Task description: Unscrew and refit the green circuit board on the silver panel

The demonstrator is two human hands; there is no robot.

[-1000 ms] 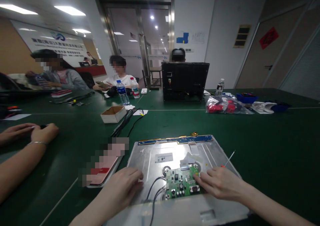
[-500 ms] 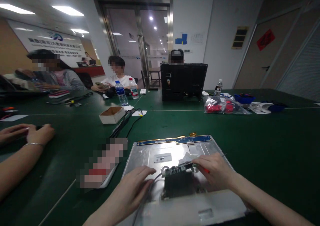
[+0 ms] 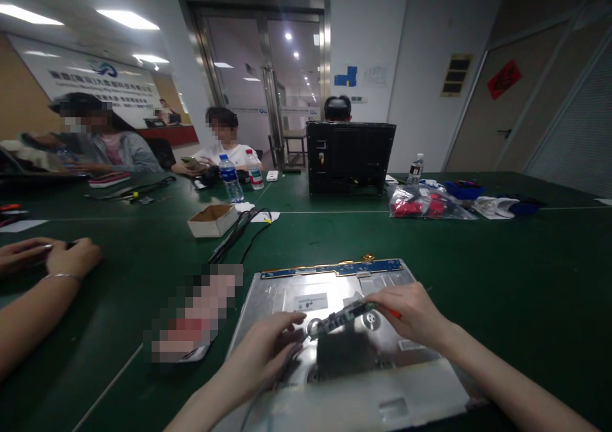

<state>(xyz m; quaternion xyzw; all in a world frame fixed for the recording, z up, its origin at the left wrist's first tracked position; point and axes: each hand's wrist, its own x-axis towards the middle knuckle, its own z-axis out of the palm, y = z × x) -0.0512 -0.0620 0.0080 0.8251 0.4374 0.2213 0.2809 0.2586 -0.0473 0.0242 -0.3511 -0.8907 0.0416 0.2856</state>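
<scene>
A narrow green circuit board (image 3: 342, 318) is raised at a tilt above the metal back of a flat display panel (image 3: 280, 298). My right hand (image 3: 406, 311) is closed on the board's right end, and an orange-red piece (image 3: 394, 313) shows beside its fingers. At the board's left end is my left hand (image 3: 268, 343), its fingers curled around a thin dark cable (image 3: 253, 406) that trails down to the lower edge. A blue circuit strip (image 3: 329, 269) runs along the panel's far edge. Under the small board a dark rectangle (image 3: 351, 352) shows on the panel.
Left of the panel lies a blurred-out flat item (image 3: 201, 311); black cables (image 3: 229, 237) and an open small box (image 3: 213, 222) are behind it. Another person's hands (image 3: 71, 260) rest at far left. Farther back stand bottles (image 3: 231, 178), a black monitor frame (image 3: 351, 158) and a plastic bag (image 3: 425, 204).
The circuit board has tilted more, its right end higher. My right hand has risen slightly, and my left hand has moved a little right, its fingers closer to the board's left end.
</scene>
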